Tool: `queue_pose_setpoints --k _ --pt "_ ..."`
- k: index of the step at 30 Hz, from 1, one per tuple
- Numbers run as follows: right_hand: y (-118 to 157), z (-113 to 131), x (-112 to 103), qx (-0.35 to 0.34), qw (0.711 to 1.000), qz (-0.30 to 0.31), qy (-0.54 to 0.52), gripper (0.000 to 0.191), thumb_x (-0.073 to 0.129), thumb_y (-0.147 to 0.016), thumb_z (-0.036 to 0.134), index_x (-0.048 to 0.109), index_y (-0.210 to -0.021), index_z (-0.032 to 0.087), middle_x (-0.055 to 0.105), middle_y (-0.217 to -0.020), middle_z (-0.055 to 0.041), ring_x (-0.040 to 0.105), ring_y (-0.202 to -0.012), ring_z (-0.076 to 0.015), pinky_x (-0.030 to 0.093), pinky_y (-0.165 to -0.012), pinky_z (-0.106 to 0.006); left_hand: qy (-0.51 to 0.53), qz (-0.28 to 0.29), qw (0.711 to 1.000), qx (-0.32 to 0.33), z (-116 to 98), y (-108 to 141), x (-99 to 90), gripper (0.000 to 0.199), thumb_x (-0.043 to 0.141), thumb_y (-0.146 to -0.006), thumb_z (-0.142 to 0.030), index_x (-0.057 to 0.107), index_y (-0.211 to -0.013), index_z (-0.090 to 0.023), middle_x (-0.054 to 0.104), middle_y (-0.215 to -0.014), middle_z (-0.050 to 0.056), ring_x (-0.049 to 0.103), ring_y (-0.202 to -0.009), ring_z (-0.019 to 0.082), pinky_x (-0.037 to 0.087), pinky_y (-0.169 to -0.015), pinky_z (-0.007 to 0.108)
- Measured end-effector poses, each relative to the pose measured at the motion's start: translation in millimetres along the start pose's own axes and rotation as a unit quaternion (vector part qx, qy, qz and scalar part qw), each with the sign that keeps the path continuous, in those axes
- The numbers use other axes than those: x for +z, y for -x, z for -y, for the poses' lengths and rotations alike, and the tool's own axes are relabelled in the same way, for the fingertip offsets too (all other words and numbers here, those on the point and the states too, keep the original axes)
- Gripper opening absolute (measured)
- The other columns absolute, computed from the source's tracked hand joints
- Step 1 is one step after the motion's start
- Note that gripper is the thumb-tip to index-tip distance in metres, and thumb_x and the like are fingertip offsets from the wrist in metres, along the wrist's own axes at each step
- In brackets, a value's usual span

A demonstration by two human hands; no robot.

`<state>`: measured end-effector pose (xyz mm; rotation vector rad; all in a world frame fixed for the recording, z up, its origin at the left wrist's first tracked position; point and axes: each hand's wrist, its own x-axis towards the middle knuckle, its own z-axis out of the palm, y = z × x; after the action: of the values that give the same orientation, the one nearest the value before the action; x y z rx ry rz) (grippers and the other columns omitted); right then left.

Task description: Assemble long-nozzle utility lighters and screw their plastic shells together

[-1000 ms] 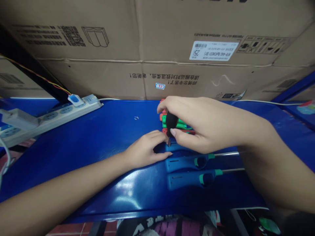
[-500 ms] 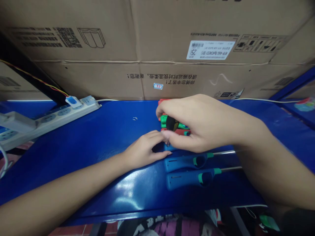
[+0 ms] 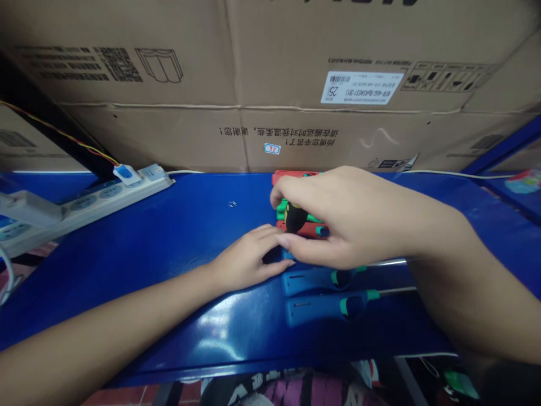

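My right hand (image 3: pixel 350 217) is closed around a black-and-yellow screwdriver (image 3: pixel 295 217), with its handle showing between fingers and thumb. The tip is hidden. Below it, my left hand (image 3: pixel 249 256) grips the near end of a blue gas lighter (image 3: pixel 289 255), thumb on one side and fingers on the other; most of that lighter is under my right hand. Two more blue lighters, one (image 3: pixel 310 280) and another (image 3: pixel 316 308) closer to me, lie side by side. Beyond are a red lighter (image 3: pixel 306 229), green lighter parts (image 3: pixel 280 210) and a further red lighter (image 3: pixel 287 177).
Several tiny screws (image 3: pixel 232 203) lie on the blue tabletop (image 3: pixel 177 332). At the left is a white power strip (image 3: pixel 91 203) with plugs and cables. A large cardboard box (image 3: pixel 169 129) stands along the back edge.
My right hand has shifted slightly down and right, and the screwdriver handle has turned, showing more yellow. My left hand stays in place.
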<state>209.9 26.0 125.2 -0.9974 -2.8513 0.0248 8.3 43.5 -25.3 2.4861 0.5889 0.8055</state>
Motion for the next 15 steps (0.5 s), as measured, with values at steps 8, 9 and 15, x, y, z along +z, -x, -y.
queue_pose_setpoints --k 8,9,15 --pt "-1.1 -1.8 2.1 -0.013 1.000 -0.009 0.013 0.024 0.046 -0.096 0.036 0.060 -0.100 0.017 0.067 -0.082 -0.0048 0.052 -0.064 -0.0162 0.028 -0.058 -0.029 -0.015 0.006 1.000 0.001 0.1 1.2 1.2 0.020 0.061 -0.096 -0.034 0.061 -0.106 -0.017 0.067 -0.099 0.009 0.065 -0.097 0.024 0.055 -0.088 0.039" --pt "-0.9 -2.1 2.0 -0.018 1.000 -0.009 0.019 0.024 0.045 -0.096 0.035 0.061 -0.100 0.017 0.067 -0.083 -0.0049 0.052 -0.064 -0.0160 0.027 -0.058 -0.029 -0.011 0.003 1.000 0.001 0.2 1.1 1.2 0.021 0.062 -0.095 -0.035 0.061 -0.107 -0.017 0.067 -0.100 0.009 0.065 -0.097 0.024 0.055 -0.089 0.039" --pt "-0.1 -3.0 2.6 -0.038 0.999 -0.021 0.026 0.027 0.044 -0.096 0.033 0.062 -0.109 0.018 0.070 -0.088 -0.0044 0.054 -0.065 -0.0156 0.027 -0.058 -0.029 -0.005 -0.003 1.000 -0.001 0.5 0.8 0.7 0.021 0.065 -0.094 -0.034 0.060 -0.104 -0.017 0.067 -0.103 0.009 0.065 -0.099 0.023 0.055 -0.090 0.038"
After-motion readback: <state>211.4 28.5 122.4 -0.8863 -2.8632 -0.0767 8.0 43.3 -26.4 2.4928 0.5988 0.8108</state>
